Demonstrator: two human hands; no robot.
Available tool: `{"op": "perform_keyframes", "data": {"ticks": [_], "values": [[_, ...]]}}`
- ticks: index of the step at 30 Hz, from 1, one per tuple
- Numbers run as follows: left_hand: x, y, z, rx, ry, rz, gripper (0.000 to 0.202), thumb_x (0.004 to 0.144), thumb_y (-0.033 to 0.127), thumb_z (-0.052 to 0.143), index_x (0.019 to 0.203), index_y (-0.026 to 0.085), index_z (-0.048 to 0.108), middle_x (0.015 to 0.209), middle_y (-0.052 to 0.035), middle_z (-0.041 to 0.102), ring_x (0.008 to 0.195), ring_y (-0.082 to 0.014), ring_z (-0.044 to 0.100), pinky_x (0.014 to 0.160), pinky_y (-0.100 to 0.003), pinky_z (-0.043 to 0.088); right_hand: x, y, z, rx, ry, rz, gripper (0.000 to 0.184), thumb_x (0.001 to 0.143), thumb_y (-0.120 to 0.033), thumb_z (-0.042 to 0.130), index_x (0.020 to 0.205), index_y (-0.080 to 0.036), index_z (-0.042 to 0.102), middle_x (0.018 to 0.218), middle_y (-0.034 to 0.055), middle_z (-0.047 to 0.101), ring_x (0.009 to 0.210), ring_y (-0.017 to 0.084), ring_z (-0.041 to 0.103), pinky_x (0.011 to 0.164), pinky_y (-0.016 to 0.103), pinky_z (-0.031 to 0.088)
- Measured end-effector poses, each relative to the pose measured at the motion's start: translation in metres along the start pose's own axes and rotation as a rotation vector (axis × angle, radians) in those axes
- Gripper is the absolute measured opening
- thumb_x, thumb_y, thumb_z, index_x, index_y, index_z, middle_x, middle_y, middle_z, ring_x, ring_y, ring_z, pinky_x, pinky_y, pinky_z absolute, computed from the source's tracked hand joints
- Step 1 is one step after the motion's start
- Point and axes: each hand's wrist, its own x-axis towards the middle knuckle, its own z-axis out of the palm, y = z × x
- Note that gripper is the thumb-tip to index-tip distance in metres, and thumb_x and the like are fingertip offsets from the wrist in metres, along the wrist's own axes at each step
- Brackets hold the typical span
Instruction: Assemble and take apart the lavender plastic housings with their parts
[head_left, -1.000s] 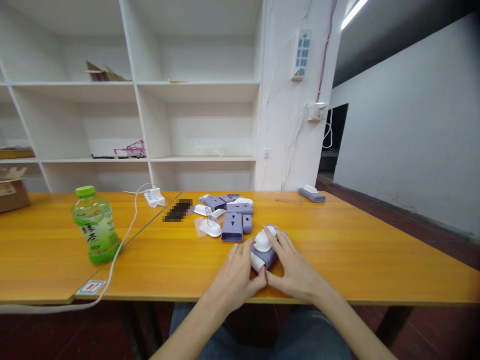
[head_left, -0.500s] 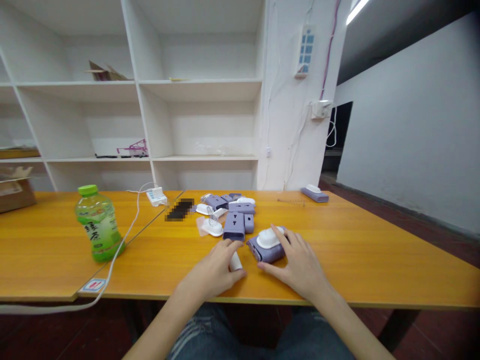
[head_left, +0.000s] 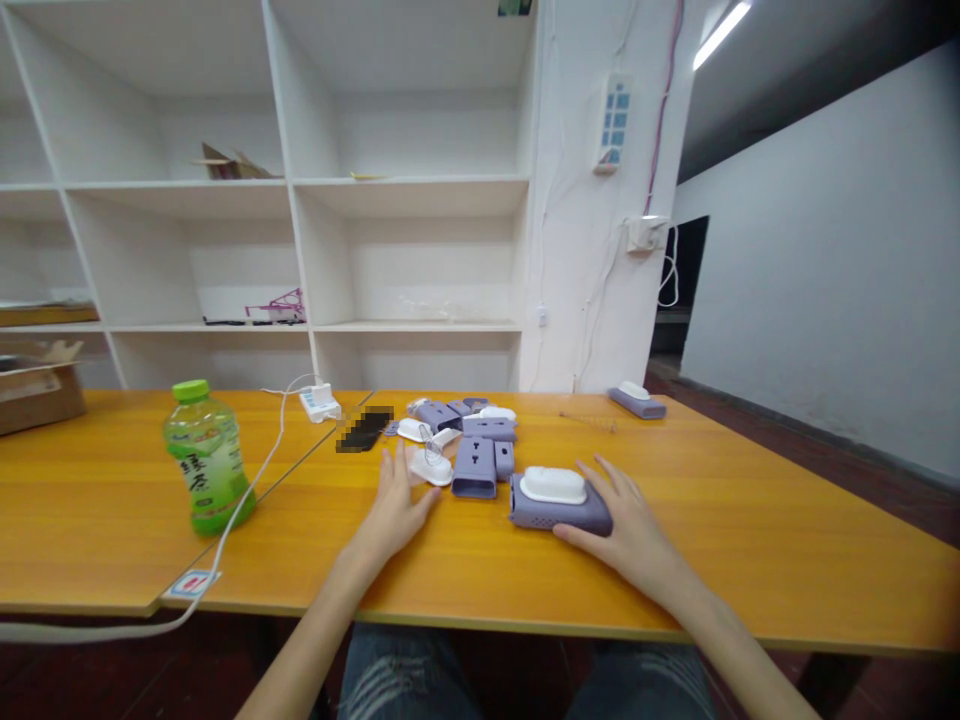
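A purple device (head_left: 559, 510) with a white oval top (head_left: 553, 485) lies flat on the wooden table (head_left: 750, 540). My right hand (head_left: 630, 522) cups its right end, thumb at the front and fingers behind. My left hand (head_left: 395, 500) lies flat on the table with fingers stretched out. Its fingertips reach a white oval part (head_left: 429, 466) at the edge of a heap of purple and white parts (head_left: 480, 445). Nothing shows in that hand.
A green drink bottle (head_left: 206, 460) stands at the left beside a white cable (head_left: 259, 480) running to a charger (head_left: 319, 403). A blurred black object (head_left: 365, 428), another purple device (head_left: 636, 400), a cardboard box (head_left: 37, 392) and white shelves (head_left: 405, 185) sit further back.
My hands parted. The right one turned the purple device and laid it flat. The left, which held a small white piece, moved forward and left to the white parts and opened flat.
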Motion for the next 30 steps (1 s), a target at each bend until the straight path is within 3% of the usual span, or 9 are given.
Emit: {"op": "perform_keyframes", "data": {"ticks": [5,11,15,17,20,21,24,26,30], "values": [[0.002,-0.007,-0.004,-0.058,0.071,0.052,0.088,0.09,0.048,0.059,0.156,0.009,0.016,0.162,-0.0275,0.024,0.153,-0.0396,0.018,0.122,-0.06,0.022,-0.001,0.007,0.001,0.179,-0.118,-0.008,0.076,0.079,-0.061,0.072,0.141,-0.023,0.049,0.135,0.0104,0.057,0.124,0.029,0.057,0.109,0.043,0.045],[0.004,-0.007,-0.015,-0.084,0.114,0.115,0.079,0.091,0.053,0.057,0.152,0.011,0.028,0.154,-0.0246,0.04,0.146,-0.0379,0.035,0.12,-0.057,0.028,0.001,0.003,-0.008,0.339,-0.173,-0.003,0.076,0.073,-0.054,0.082,0.137,-0.025,0.053,0.136,0.0072,0.058,0.126,0.029,0.055,0.112,0.042,0.042],[0.001,0.005,-0.024,-0.102,0.119,0.155,0.074,0.089,0.05,0.062,0.148,0.013,0.036,0.153,-0.0237,0.04,0.148,-0.0425,0.029,0.118,-0.066,0.023,0.001,0.011,-0.014,0.441,-0.244,0.005,0.074,0.073,-0.05,0.083,0.138,-0.028,0.055,0.141,0.0057,0.056,0.132,0.028,0.052,0.116,0.043,0.038],[-0.006,0.024,-0.029,-0.117,0.109,0.216,0.063,0.092,0.045,0.061,0.145,0.018,0.041,0.155,-0.0194,0.039,0.15,-0.039,0.025,0.121,-0.063,0.021,0.001,0.016,-0.016,0.495,-0.284,0.013,0.074,0.072,-0.048,0.084,0.138,-0.03,0.055,0.144,0.0044,0.056,0.135,0.028,0.05,0.118,0.043,0.037],[-0.025,0.064,-0.03,-0.172,0.02,0.345,0.043,0.098,0.04,0.056,0.139,0.03,0.051,0.153,-0.008,0.046,0.145,-0.0268,0.038,0.119,-0.046,0.034,0.0,0.02,-0.019,0.56,-0.317,0.025,0.075,0.071,-0.045,0.086,0.139,-0.03,0.056,0.148,0.0051,0.053,0.139,0.029,0.047,0.121,0.046,0.032],[-0.033,0.076,-0.028,-0.208,-0.034,0.386,0.046,0.095,0.043,0.06,0.139,0.031,0.051,0.15,-0.0068,0.05,0.142,-0.0253,0.043,0.117,-0.042,0.038,0.0,0.021,-0.019,0.58,-0.326,0.024,0.076,0.071,-0.044,0.086,0.139,-0.03,0.055,0.149,0.0051,0.053,0.139,0.029,0.047,0.121,0.047,0.031],[-0.05,0.1,-0.013,-0.446,-0.267,0.378,0.078,0.078,0.048,0.081,0.144,0.03,0.046,0.15,-0.0086,0.05,0.138,-0.0287,0.046,0.118,-0.045,0.038,-0.001,0.019,-0.019,0.64,-0.363,0.011,0.078,0.07,-0.042,0.088,0.14,-0.03,0.055,0.149,0.0049,0.053,0.138,0.028,0.049,0.121,0.046,0.034],[-0.053,0.1,-0.004,-0.592,-0.358,0.298,0.084,0.073,0.046,0.086,0.146,0.03,0.046,0.152,-0.0094,0.048,0.139,-0.0301,0.045,0.119,-0.047,0.036,-0.001,0.019,-0.019,0.672,-0.383,0.009,0.08,0.069,-0.042,0.088,0.141,-0.029,0.054,0.15,0.0056,0.053,0.138,0.029,0.049,0.12,0.046,0.035],[-0.047,0.081,0.003,-0.794,-0.435,0.159,0.053,0.092,0.035,0.067,0.141,0.027,0.052,0.15,-0.0104,0.05,0.129,-0.0265,0.056,0.109,-0.043,0.046,-0.001,0.021,-0.018,0.706,-0.405,0.024,0.081,0.069,-0.042,0.087,0.142,-0.028,0.054,0.153,0.0071,0.05,0.141,0.03,0.046,0.121,0.048,0.032]]}}
